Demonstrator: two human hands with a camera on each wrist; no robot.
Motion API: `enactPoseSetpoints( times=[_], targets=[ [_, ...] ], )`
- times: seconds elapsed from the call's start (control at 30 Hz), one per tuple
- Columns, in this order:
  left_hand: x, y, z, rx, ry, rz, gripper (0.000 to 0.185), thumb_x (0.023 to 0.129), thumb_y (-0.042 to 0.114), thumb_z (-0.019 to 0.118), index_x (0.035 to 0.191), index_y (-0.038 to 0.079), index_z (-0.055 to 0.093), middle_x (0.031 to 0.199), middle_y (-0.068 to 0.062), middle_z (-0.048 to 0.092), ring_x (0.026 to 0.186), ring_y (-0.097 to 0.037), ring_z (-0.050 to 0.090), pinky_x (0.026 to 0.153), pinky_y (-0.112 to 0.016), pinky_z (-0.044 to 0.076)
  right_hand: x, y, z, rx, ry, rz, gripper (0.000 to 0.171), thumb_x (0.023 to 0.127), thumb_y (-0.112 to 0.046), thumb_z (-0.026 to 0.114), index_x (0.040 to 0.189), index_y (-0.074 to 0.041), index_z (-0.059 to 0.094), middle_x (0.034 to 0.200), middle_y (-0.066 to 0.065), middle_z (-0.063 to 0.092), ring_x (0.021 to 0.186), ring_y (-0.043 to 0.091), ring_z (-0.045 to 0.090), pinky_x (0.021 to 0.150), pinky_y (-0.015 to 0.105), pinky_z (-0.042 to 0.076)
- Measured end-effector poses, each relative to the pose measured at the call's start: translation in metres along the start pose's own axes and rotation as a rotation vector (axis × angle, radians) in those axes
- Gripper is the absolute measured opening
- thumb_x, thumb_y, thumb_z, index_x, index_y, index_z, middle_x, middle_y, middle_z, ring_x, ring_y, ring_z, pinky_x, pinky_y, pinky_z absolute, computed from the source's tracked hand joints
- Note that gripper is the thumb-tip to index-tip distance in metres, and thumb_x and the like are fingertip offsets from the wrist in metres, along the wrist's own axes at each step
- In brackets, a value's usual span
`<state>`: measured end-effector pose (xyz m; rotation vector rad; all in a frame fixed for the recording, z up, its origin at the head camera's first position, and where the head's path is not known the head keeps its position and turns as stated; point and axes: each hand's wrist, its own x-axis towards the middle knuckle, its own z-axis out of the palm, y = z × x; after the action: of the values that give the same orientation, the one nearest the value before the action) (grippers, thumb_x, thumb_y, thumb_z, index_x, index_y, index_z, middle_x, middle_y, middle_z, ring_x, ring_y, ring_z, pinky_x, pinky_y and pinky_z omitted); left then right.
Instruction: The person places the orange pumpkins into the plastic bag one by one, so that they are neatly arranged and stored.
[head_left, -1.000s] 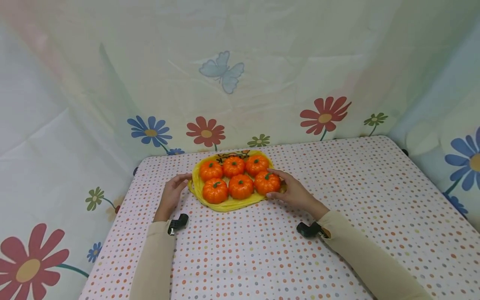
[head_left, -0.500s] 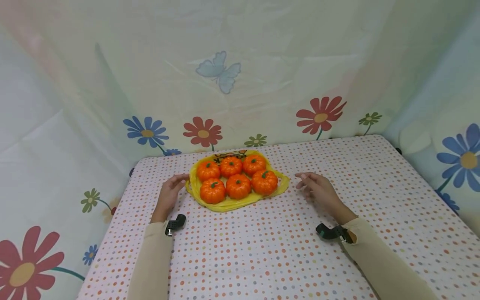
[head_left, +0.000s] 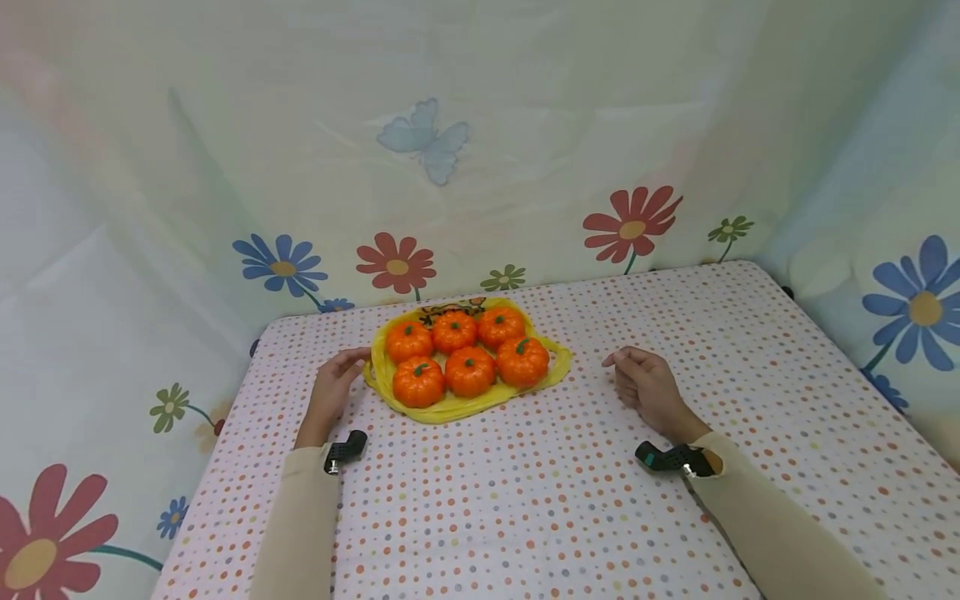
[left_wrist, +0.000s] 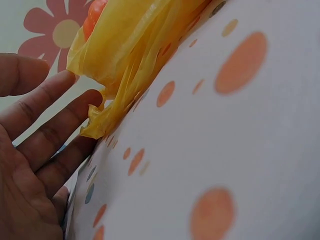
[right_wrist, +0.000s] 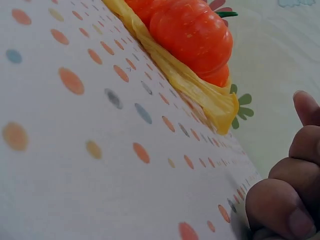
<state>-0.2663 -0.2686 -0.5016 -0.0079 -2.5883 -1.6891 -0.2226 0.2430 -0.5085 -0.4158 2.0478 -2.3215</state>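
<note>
Several small orange pumpkins (head_left: pixel 468 371) sit in two rows on a flat yellow plastic bag (head_left: pixel 457 408) on the dotted table. My left hand (head_left: pixel 341 375) lies at the bag's left edge with straight fingers. In the left wrist view the left hand (left_wrist: pixel 40 135) has its fingertips right at the bag's (left_wrist: pixel 130 55) crumpled edge, holding nothing. My right hand (head_left: pixel 637 375) rests on the cloth a hand's width right of the bag, loosely curled and empty. The right wrist view shows the nearest pumpkin (right_wrist: pixel 192 35), the bag's edge (right_wrist: pixel 200 92) and the right hand's (right_wrist: pixel 290 200) knuckles.
The table wears a white cloth with coloured dots (head_left: pixel 525 500). Flower-printed sheets (head_left: pixel 630 225) hang close behind and at both sides. A black camera sits on each wrist, the left one (head_left: pixel 341 450) and the right one (head_left: pixel 667 458). The table's left edge (head_left: pixel 217 450) runs near my left arm.
My right hand let go of the front right pumpkin, drew back to the right and curled loosely. My left hand stayed at the bag's left edge.
</note>
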Motion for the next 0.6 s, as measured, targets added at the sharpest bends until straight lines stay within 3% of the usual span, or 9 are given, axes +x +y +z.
enactPoseSetpoints(
  times=[0.2, 0.47, 0.6],
  targets=[
    [-0.005, -0.003, -0.012, 0.037, 0.024, 0.006, 0.034, 0.103, 0.021, 0.048, 0.132, 0.008, 0.059, 0.138, -0.014, 0.059, 0.137, -0.03, 0.047, 0.117, -0.051, 0.034, 0.002, 0.0, 0.012, -0.053, 0.022, 0.041, 0.039, 0.104, -0.032, 0.048, 0.101, 0.006, 0.058, 0.057, -0.008, 0.036, 0.043, 0.011, 0.027, 0.037, 0.035, 0.019],
    [-0.008, -0.002, -0.009, 0.021, 0.044, -0.044, 0.034, 0.103, 0.023, 0.047, 0.132, 0.01, 0.059, 0.139, -0.011, 0.058, 0.138, -0.027, 0.045, 0.119, -0.048, 0.032, 0.001, -0.002, 0.014, -0.155, 0.04, 0.029, 0.041, 0.105, -0.023, 0.046, 0.104, 0.018, 0.054, 0.055, -0.007, 0.038, 0.043, 0.01, 0.03, 0.035, 0.03, 0.028],
    [-0.007, -0.003, -0.01, 0.009, 0.05, -0.027, 0.035, 0.104, 0.024, 0.046, 0.132, 0.009, 0.058, 0.139, -0.012, 0.058, 0.137, -0.027, 0.046, 0.119, -0.047, 0.031, 0.0, 0.0, 0.015, -0.185, 0.038, 0.053, 0.04, 0.105, -0.021, 0.044, 0.108, 0.017, 0.053, 0.055, -0.008, 0.037, 0.043, 0.007, 0.032, 0.036, 0.028, 0.032]
  ],
)
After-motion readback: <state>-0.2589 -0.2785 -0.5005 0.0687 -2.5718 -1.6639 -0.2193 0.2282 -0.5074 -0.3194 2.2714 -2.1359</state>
